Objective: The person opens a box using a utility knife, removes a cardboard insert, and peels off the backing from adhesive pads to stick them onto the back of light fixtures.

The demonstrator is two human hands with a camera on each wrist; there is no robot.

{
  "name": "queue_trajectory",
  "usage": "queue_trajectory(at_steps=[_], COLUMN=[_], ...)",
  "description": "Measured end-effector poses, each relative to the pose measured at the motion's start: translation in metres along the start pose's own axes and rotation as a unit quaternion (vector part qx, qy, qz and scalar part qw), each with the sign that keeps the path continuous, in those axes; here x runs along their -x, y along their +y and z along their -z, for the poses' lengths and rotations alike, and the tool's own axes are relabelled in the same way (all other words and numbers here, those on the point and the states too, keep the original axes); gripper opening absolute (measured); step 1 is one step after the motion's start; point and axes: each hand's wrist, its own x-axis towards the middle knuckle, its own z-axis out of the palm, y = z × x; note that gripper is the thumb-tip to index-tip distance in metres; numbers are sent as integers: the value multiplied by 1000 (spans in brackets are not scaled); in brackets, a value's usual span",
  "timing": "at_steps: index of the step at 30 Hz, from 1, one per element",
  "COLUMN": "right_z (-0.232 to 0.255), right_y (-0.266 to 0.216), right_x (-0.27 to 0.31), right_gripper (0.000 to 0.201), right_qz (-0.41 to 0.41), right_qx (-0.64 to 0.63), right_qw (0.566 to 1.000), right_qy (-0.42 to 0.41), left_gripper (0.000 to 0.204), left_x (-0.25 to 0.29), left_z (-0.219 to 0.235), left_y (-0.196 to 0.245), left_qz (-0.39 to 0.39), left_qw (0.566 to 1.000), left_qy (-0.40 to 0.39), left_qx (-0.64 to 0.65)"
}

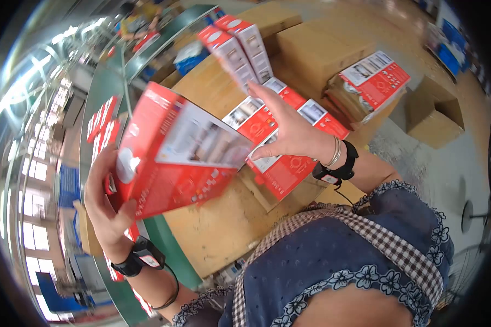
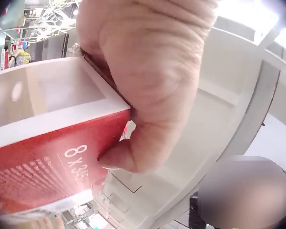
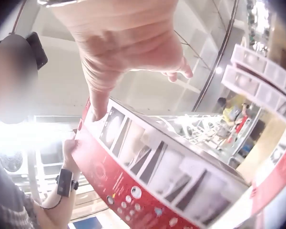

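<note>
My left hand grips a red and white printed box by its left end, holding it tilted above the wooden table. In the left wrist view, the left thumb bends over the red side of the box. At the other end of the box is my right hand, its fingers extended away from it. The right thumb lies at the box's edge in the right wrist view, without the fingers wrapped round it.
Matching red boxes lie flat on the table beyond the right hand, and two others stand upright behind them. Cardboard cartons are at the back, with an open carton at the right. A green conveyor runs along the left; a person is far off.
</note>
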Motion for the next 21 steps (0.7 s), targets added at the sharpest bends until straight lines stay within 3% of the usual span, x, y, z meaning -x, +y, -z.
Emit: queue_trajectory(at_steps=[4,5,6,7,8,9,10,11,12,13,14,16,17,19,21], right_z=[-60,-72,-85,-97,-107,-115,-126,-136,-142,-144,-147,-148,-147,-139,-119], right_y=[-37,-45,-50,-51,-52,-53,-52,-49,-51,-50,-51,-52,-52,-56,-67], right_x=[-3,-1,5,18,26,33,41,51,59,63,69,80,83,82,77], right_gripper=[118,114,110,100,100,94,88,86,86,86,87,94,100,119,123], right_qz=[60,2,-60,-140,-139,-105,-75,-42,-45,-51,-57,-94,-75,-23,5], right_qx=[-128,-258,-377,-421,-423,-409,-393,-333,-333,-309,-281,-274,-243,-178,-116], right_qw=[981,935,857,836,832,863,890,925,923,938,952,953,965,980,984], right_qy=[-129,-242,-345,-322,-331,-276,-219,-180,-186,-146,-105,-83,-71,-88,-135], left_gripper=[78,77,73,71,68,62,54,49,45,34,34,34,35,29,22], left_x=[80,93,100,112,120,130,136,146,156,157,169,195,198,203,201], left_z=[2,-4,-9,-8,-6,-4,-9,-11,-11,-24,-31,-48,-67,-84,-102], left_y=[25,20,21,18,14,14,2,-11,-23,-23,-27,-32,-30,-32,-36], left_qz=[40,16,18,35,46,97,57,74,89,105,109,239,279,312,301], left_qw=[995,993,991,992,992,990,982,971,953,942,942,939,922,909,899], left_qy=[-87,-105,-132,-118,-104,-56,59,143,226,309,308,246,265,251,246], left_qx=[-13,-47,-16,-38,-60,-90,-171,-177,-182,-76,-74,24,39,118,204])
